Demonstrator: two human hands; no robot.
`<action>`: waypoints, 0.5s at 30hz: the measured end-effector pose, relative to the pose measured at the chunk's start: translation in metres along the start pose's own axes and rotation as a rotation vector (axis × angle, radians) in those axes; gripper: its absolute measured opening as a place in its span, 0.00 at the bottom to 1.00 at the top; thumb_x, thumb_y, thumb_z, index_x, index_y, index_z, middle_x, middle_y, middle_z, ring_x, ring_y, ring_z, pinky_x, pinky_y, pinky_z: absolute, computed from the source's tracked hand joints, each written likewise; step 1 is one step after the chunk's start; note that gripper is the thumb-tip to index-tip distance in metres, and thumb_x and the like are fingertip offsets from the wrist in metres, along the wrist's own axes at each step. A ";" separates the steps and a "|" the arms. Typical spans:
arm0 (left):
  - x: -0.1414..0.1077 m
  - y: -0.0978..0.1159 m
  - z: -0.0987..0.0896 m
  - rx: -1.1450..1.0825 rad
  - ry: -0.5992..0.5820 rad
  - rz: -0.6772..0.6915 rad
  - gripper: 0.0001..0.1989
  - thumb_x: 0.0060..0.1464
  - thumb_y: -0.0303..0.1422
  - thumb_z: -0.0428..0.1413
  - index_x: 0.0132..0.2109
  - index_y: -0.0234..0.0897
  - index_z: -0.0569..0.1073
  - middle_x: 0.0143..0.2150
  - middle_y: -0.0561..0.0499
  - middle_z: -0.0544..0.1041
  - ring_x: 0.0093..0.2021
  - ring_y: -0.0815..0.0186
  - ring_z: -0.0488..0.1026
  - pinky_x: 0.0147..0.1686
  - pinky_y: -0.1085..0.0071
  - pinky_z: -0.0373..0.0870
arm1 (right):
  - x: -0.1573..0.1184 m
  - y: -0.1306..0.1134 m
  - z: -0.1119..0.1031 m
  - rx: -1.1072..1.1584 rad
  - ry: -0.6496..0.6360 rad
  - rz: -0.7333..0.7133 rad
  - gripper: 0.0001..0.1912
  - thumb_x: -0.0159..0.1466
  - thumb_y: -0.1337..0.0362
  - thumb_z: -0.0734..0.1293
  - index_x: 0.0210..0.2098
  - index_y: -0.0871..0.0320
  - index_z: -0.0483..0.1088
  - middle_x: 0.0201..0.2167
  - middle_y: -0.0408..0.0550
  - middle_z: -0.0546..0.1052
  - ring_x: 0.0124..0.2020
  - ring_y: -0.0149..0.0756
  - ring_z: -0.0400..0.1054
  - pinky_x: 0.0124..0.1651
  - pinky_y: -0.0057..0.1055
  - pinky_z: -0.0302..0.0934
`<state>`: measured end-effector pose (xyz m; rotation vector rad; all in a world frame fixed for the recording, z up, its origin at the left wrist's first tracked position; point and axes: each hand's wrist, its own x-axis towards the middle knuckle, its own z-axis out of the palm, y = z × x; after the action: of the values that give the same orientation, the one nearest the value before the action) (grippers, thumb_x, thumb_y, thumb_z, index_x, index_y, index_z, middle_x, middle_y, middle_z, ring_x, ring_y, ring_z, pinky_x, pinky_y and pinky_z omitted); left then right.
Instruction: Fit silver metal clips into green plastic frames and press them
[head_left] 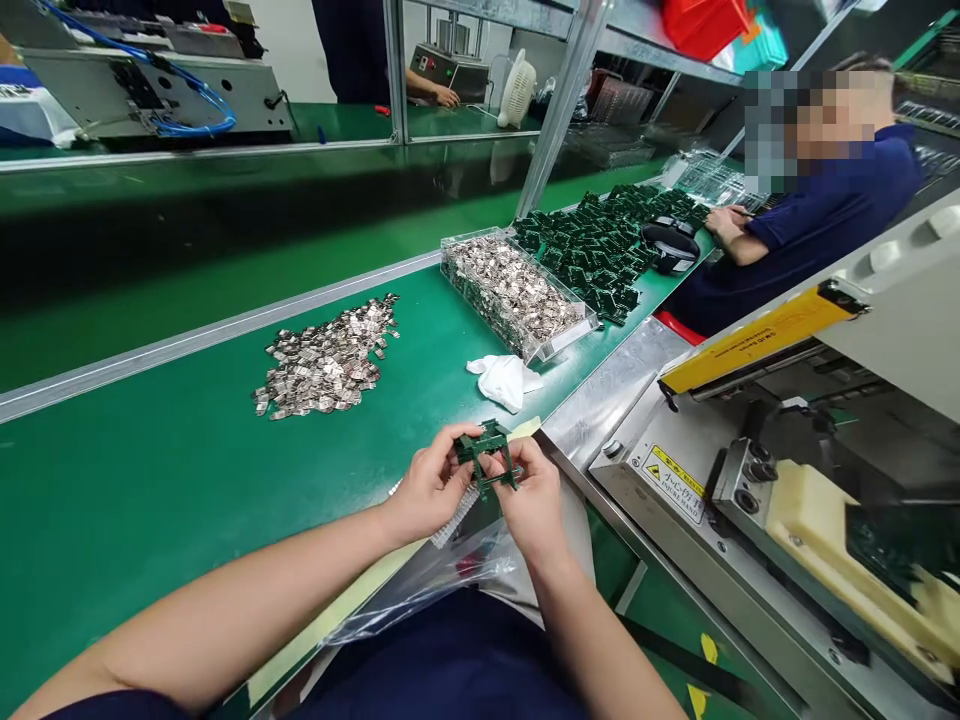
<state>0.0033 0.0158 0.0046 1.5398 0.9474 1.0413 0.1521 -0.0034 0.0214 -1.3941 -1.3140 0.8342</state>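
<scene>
Close to my body, above the table's near edge, both hands grip a small dark green frame-like part (491,440) with an opening in its middle. My left hand (431,485) pinches its left side between thumb and fingers. On its right side, the fingers of my right hand (532,495) are closed, the thumb reaching toward the opening. Whether a smaller piece sits between my fingertips, I cannot tell. A clear ribbed plastic strip (454,520) and a transparent plastic bag (427,590) lie below my hands. Just beyond them is a crumpled white cloth (504,382).
Small metal pieces form a loose pile (330,360) on the green table (172,480) and fill a clear tray (574,335). Behind spreads a heap of green parts (592,240). A machine with a hand-injury label (675,483) stands right. A co-worker (832,190) sits beyond.
</scene>
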 end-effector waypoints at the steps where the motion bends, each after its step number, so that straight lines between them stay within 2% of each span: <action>1: 0.000 0.000 0.000 -0.002 0.000 -0.002 0.17 0.59 0.36 0.54 0.54 0.39 0.67 0.24 0.56 0.65 0.22 0.70 0.59 0.22 0.74 0.55 | 0.001 0.001 -0.001 0.043 -0.012 0.028 0.14 0.60 0.56 0.70 0.25 0.56 0.64 0.25 0.42 0.66 0.27 0.34 0.59 0.30 0.29 0.55; 5: 0.001 0.001 0.001 -0.036 0.000 -0.009 0.18 0.59 0.36 0.55 0.55 0.38 0.65 0.32 0.51 0.71 0.27 0.68 0.66 0.26 0.74 0.62 | 0.000 0.002 -0.019 0.211 -0.086 0.060 0.11 0.59 0.58 0.71 0.30 0.57 0.68 0.27 0.43 0.68 0.27 0.34 0.60 0.29 0.28 0.57; 6: 0.001 0.003 0.002 -0.038 -0.005 -0.008 0.18 0.59 0.36 0.54 0.55 0.38 0.65 0.33 0.50 0.73 0.29 0.67 0.68 0.28 0.74 0.65 | -0.003 0.000 -0.027 0.223 -0.108 0.032 0.10 0.59 0.59 0.72 0.35 0.57 0.71 0.32 0.45 0.71 0.29 0.34 0.62 0.29 0.28 0.58; 8: 0.002 0.010 0.010 -0.036 -0.057 0.005 0.17 0.59 0.35 0.54 0.54 0.38 0.66 0.36 0.48 0.75 0.32 0.65 0.71 0.29 0.72 0.69 | -0.011 -0.006 -0.047 0.179 -0.145 -0.067 0.19 0.59 0.61 0.72 0.50 0.54 0.70 0.48 0.51 0.71 0.36 0.38 0.65 0.32 0.30 0.62; 10: 0.002 0.022 0.021 -0.036 -0.169 0.039 0.17 0.58 0.33 0.55 0.54 0.38 0.67 0.38 0.46 0.77 0.33 0.63 0.74 0.31 0.71 0.72 | -0.024 -0.013 -0.071 0.083 -0.170 -0.191 0.31 0.59 0.62 0.74 0.60 0.49 0.64 0.59 0.52 0.63 0.42 0.40 0.66 0.36 0.33 0.65; 11: 0.004 0.030 0.028 -0.040 -0.247 0.059 0.18 0.57 0.32 0.55 0.55 0.39 0.68 0.40 0.45 0.78 0.34 0.62 0.75 0.31 0.70 0.73 | -0.032 -0.017 -0.084 0.035 -0.170 -0.248 0.33 0.59 0.62 0.74 0.62 0.48 0.63 0.60 0.52 0.63 0.43 0.41 0.67 0.38 0.34 0.65; 13: 0.012 0.049 0.044 -0.057 -0.428 0.085 0.22 0.57 0.30 0.56 0.58 0.40 0.67 0.44 0.43 0.78 0.37 0.60 0.77 0.35 0.67 0.75 | -0.050 -0.023 -0.112 -0.037 -0.118 -0.324 0.34 0.58 0.61 0.75 0.61 0.48 0.63 0.57 0.52 0.67 0.45 0.44 0.67 0.40 0.36 0.66; 15: 0.028 0.070 0.065 -0.080 -0.609 0.109 0.28 0.56 0.30 0.57 0.63 0.43 0.63 0.49 0.41 0.77 0.43 0.57 0.78 0.40 0.64 0.76 | -0.069 -0.025 -0.144 -0.054 0.033 -0.338 0.31 0.57 0.57 0.76 0.58 0.51 0.67 0.52 0.53 0.71 0.47 0.48 0.67 0.44 0.39 0.67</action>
<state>0.0787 0.0092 0.0696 1.7099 0.3976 0.6071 0.2698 -0.1029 0.0719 -1.1767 -1.5023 0.5491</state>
